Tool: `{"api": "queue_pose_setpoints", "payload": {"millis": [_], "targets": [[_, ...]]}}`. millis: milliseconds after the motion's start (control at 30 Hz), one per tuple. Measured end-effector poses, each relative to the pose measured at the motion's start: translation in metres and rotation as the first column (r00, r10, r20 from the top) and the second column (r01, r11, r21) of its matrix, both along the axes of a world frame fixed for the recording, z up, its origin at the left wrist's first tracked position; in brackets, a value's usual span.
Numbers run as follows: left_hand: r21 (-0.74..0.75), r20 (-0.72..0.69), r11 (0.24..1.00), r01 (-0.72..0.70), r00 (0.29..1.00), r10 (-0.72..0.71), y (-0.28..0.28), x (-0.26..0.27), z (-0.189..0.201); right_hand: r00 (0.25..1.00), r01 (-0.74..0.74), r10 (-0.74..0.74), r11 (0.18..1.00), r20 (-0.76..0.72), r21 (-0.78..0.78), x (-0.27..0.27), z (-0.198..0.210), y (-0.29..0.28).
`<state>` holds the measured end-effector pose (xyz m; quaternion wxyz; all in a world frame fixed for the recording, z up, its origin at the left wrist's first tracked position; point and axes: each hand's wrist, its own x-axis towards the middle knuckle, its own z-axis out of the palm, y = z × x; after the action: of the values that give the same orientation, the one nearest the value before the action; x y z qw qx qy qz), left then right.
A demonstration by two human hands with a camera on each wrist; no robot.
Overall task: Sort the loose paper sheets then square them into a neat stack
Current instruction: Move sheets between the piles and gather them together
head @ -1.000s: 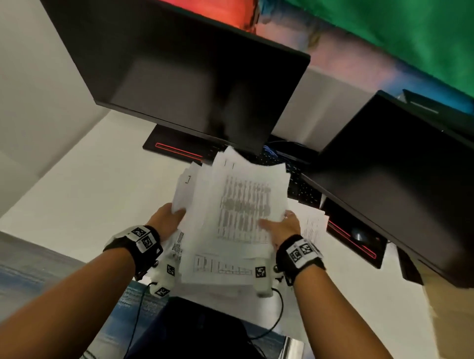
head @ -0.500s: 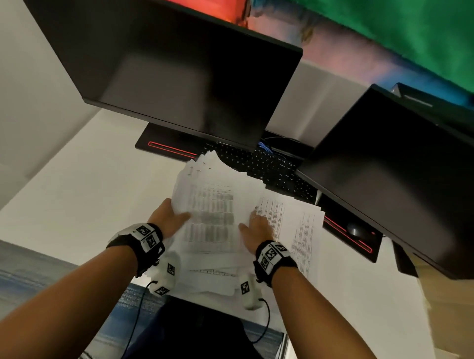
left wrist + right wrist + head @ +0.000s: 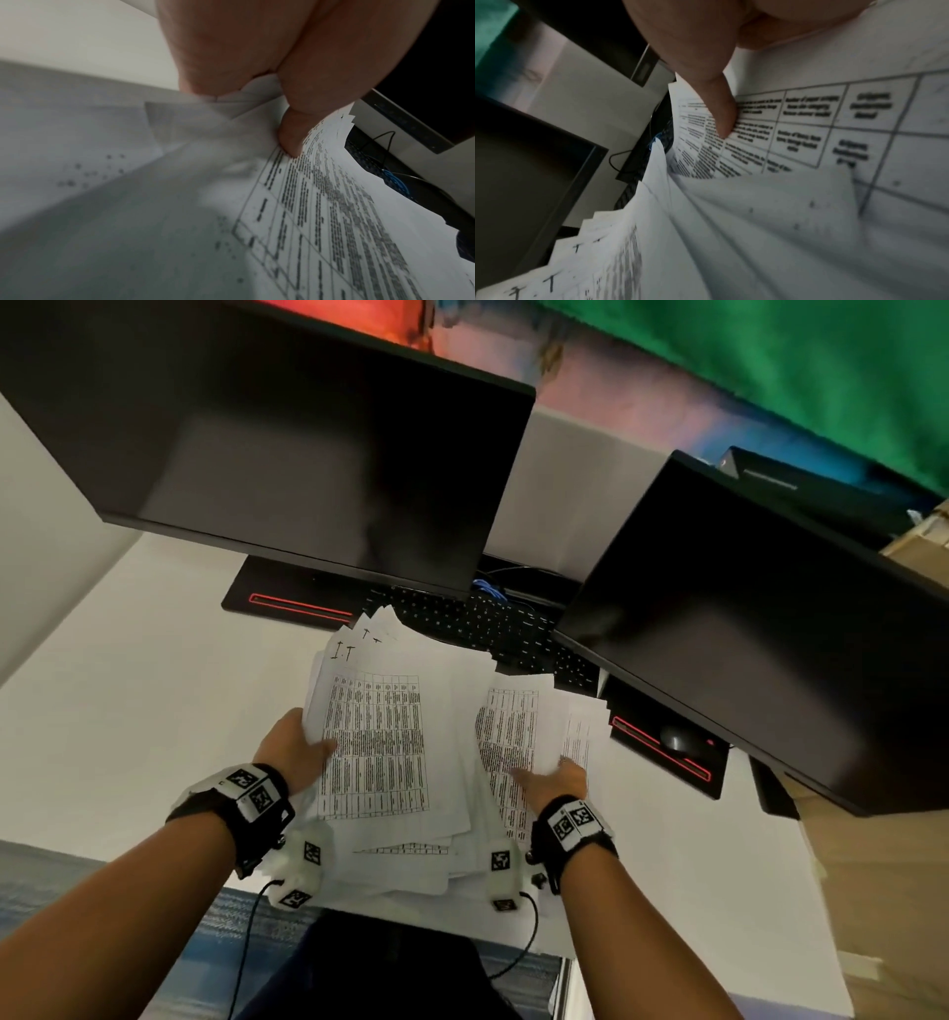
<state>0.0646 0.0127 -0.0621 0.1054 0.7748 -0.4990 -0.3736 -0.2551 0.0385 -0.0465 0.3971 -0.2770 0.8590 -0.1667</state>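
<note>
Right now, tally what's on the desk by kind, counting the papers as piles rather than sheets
Monitors: 2, left, right
Keyboard: 1
Mouse: 1
Paper bundles: 2, one held by left hand at, one by right hand at
Total: 6

Paper sheets (image 3: 395, 742) before keyboard (image 3: 488, 624)

Loose printed sheets (image 3: 390, 747) (tables of text) fanned unevenly, edges misaligned, held above white desk.

Bare forearms; black wristbands (image 3: 246, 809) carry white tagged camera blocks (image 3: 303, 865) with black cables (image 3: 246, 947).
</note>
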Motion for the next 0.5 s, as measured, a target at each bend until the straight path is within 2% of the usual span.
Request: {"api": "queue_pose_setpoints", "payload": {"millis": [167,267,333,433,500], "targets": [[-0.003,-0.043,1.000,-0.024,0.999,0.024,0.001,0.004,0.001,0.977,-0.016,0.014,1.000,-0.213,-0.007,-0.053,0.020,0.008],[0.015,-0.053,1.000,-0.014,0.998,0.015,0.000,0.007,0.001,0.971,-0.032,0.027,0.999,-0.238,-0.017,-0.066,0.037,0.013],[0.027,-0.079,1.000,0.000,0.997,0.002,-0.001,0.010,-0.001,0.960,-0.048,0.010,0.991,-0.281,-0.125,-0.062,0.058,0.012],[0.046,-0.124,0.999,0.011,0.992,-0.006,0.000,0.014,0.002,0.925,-0.114,-0.028,0.931,-0.380,-0.346,-0.058,0.113,0.006],[0.059,-0.172,0.998,0.024,0.985,-0.014,0.002,0.015,0.007,0.944,-0.099,-0.076,0.862,-0.320,-0.497,-0.055,0.152,0.002]]}}
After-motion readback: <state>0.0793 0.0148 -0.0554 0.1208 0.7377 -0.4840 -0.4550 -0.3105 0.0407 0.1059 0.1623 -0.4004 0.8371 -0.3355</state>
